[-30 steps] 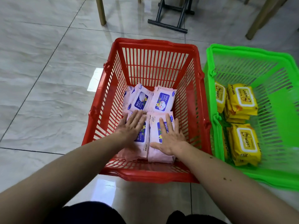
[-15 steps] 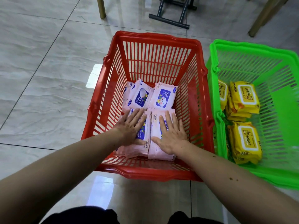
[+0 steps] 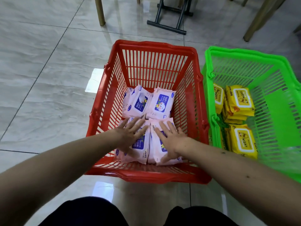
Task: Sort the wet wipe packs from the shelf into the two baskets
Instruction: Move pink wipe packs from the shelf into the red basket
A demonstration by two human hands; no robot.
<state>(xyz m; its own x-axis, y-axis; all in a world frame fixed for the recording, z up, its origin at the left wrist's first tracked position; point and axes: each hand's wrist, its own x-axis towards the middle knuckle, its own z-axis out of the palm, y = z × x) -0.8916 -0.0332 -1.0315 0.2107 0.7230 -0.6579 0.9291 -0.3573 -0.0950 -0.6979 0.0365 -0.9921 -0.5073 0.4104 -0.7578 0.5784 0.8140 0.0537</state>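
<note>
Hands lie flat with fingers spread: left hand point(image 3: 132, 136) on one pink wipe pack point(image 3: 138, 147), right hand point(image 3: 172, 141) on its neighbour, long axes running front to back at the red basket's point(image 3: 156, 46) near edge; yellow packs point(image 3: 241, 141) sit in the green basket point(image 3: 244, 54).

Under the left hand point(image 3: 132, 136) and right hand point(image 3: 172, 141), the pink wipe packs point(image 3: 141, 154) look like soft, slightly glossy plastic film. Around them, the red basket point(image 3: 146, 176) is glossy slatted plastic, like the green basket point(image 3: 244, 53) right of the right hand. The floor tiles point(image 3: 48, 79) are polished and reflective.
</note>
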